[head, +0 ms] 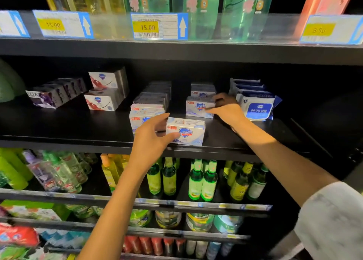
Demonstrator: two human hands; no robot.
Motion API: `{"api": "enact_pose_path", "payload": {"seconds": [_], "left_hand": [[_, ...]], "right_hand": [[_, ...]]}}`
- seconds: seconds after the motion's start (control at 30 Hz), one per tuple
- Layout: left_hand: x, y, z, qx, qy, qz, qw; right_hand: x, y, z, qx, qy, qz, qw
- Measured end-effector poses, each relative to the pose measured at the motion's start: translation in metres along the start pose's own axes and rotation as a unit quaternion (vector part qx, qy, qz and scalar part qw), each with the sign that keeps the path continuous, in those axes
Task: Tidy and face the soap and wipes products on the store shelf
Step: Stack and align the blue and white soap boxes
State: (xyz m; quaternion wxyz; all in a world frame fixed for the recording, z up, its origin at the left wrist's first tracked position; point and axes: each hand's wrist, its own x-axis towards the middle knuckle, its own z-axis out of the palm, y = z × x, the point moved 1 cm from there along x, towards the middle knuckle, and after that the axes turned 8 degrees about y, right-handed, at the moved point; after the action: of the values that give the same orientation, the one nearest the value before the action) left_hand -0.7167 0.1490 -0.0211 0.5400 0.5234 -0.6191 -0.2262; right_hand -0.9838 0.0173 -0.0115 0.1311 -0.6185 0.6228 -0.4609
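A white rectangular cardboard soap box with a blue shield logo [185, 131] is pinched at its nine o'clock end by the left hand [152, 137], near the front edge of the black shelf [78, 126]. At one o'clock, a matching rear soap box [198, 106] is gripped by the right hand [225, 110], fingers curled over its three o'clock end. Facing appears underway; next, the front box probably needs squaring, label forward. Both forearms are extended up toward twelve o'clock.

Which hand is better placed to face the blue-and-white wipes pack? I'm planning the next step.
Right hand: it rests on the white soap box beside the blue-and-white wipes pack. Left hand holds another white soap box.
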Motion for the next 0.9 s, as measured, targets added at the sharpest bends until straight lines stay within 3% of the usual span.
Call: {"api": "enact_pose_path", "payload": {"seconds": [0.37,0.67,0.9], "left_hand": [[0.021,-0.014,0.015,-0.012,-0.123,0.025,0.992],[0.020,-0.016,0.018,-0.025,-0.113,0.021,0.993],[0.017,-0.009,0.019,0.005,-0.090,0.021,0.996]], "right_hand": [[0.038,0.006,0.019,-0.098,0.048,0.033,0.993],[0.030,0.000,0.018,-0.094,0.074,0.036,0.992],[-0.030,-0.011,-0.017,-0.056,0.015,0.004,0.998]]}}
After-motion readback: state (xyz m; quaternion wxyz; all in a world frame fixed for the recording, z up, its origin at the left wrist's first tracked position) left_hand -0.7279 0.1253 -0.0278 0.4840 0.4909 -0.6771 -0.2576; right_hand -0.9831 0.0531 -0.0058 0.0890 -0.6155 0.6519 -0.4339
